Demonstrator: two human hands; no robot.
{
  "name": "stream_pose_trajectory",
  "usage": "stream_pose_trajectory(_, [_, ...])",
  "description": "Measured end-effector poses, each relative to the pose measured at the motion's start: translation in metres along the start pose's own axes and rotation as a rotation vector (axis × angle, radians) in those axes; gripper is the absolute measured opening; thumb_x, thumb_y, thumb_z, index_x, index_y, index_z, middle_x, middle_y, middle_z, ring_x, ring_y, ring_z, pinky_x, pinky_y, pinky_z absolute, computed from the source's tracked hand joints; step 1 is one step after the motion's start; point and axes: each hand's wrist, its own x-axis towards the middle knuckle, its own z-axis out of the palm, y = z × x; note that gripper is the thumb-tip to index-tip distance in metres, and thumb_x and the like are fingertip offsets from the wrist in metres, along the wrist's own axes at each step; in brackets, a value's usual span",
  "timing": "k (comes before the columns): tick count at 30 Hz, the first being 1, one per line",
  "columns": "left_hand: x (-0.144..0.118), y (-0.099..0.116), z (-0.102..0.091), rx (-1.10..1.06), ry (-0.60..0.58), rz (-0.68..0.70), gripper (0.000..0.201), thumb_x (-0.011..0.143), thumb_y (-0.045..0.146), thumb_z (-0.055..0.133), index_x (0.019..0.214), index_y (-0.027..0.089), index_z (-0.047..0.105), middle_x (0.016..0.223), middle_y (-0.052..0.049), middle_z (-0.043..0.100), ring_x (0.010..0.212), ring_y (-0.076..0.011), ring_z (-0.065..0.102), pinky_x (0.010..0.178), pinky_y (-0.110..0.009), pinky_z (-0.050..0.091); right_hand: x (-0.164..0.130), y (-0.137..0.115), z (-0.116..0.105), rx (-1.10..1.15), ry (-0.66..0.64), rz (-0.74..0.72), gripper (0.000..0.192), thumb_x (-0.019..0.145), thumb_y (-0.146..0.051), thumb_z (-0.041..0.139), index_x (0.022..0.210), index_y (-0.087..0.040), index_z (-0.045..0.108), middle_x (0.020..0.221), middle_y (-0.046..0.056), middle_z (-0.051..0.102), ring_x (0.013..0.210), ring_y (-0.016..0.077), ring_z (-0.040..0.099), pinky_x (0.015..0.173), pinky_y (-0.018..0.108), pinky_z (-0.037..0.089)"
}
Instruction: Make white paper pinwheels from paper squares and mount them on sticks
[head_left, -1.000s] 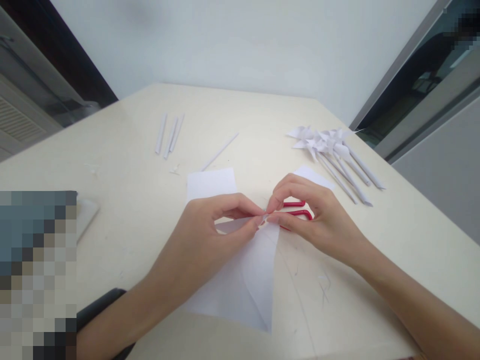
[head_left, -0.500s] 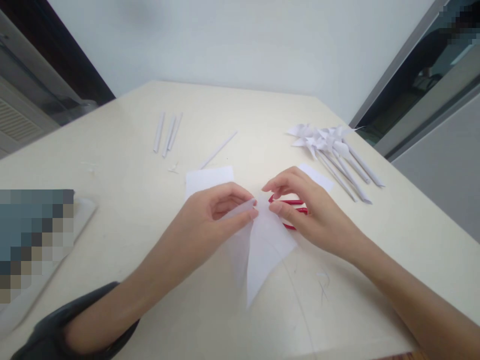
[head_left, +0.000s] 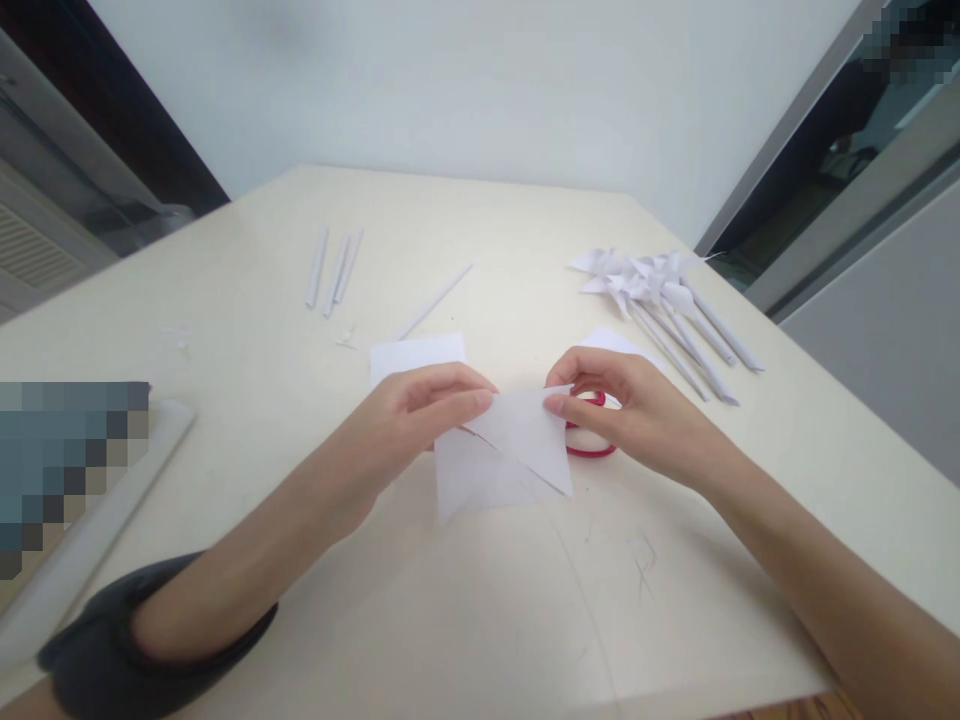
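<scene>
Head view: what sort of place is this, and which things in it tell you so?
Probably an indoor craft table, judging by the paper pinwheels, rolled paper sticks and partly hidden red-handled scissors on it.

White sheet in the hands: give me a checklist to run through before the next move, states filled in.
1. Left hand gripping the white sheet: ok, thumb on the near face at the upper left.
2. Right hand gripping it: ok, pinched at the upper right corner.
3. Diagonal line on the sheet in sight: ok, it runs to the lower right.
4. Red handles fully visible: not ok, the right hand partly covers them.
5. Pinwheels apart from the fingers: ok, they lie farther back on the right.
6. Sheet's lower edge touching the table: cannot tell.
</scene>
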Motion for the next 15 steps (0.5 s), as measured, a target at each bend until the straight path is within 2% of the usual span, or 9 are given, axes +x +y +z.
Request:
stream_pose_trajectory(5, [-0.002,-0.001,0.001,0.134,-0.008,0.034,0.016,0.078,0.037,0.059,0.078,0.023,0.066,0.079,0.001,0.067,0.068,-0.0163,0.061,0.056,-0.022,0.046,-0.002,-0.003,0.008,0.016,0.017,-0.019,0.008,0.083,-0.023,0.059,0.077,-0.019,0.062,0.076,-0.003,0.063,0.069,0.0095,0.055,0.058,0.02,0.043])
stream_pose_trajectory(9, [-0.002,-0.004,0.001,0.123,-0.011,-0.003,0.016,0.076,0.038,0.062,0.073,0.023,0.067,0.073,0.001,0.067,0.063,-0.0159,0.063,0.053,-0.022,0.047,-0.002,-0.005,0.011,0.049,0.075,-0.032,0.006,0.083,-0.022,0.061,0.078,-0.019,0.062,0.076,-0.004,0.063,0.069,0.0078,0.056,0.06,0.019,0.044])
stream_pose_trajectory(12, [-0.001,-0.004,0.002,0.123,0.018,-0.018,0.011,0.074,0.035,0.064,0.077,0.024,0.066,0.077,0.001,0.07,0.067,-0.0169,0.066,0.054,-0.022,0.049,-0.002,-0.006,0.01,0.032,0.111,-0.037,0.008,0.083,-0.021,0.061,0.075,-0.018,0.061,0.073,-0.003,0.063,0.068,0.0077,0.055,0.061,0.018,0.045])
stream_pose_trajectory(15, [-0.002,-0.003,0.003,0.119,-0.084,-0.012,0.011,0.075,0.032,0.063,0.084,0.025,0.065,0.082,0.0,0.072,0.076,-0.0195,0.069,0.061,-0.024,0.053,-0.005,-0.006,0.014,-0.03,0.103,-0.107,0.006,0.083,-0.017,0.06,0.077,-0.019,0.061,0.082,-0.001,0.061,0.074,0.0097,0.056,0.064,0.021,0.047])
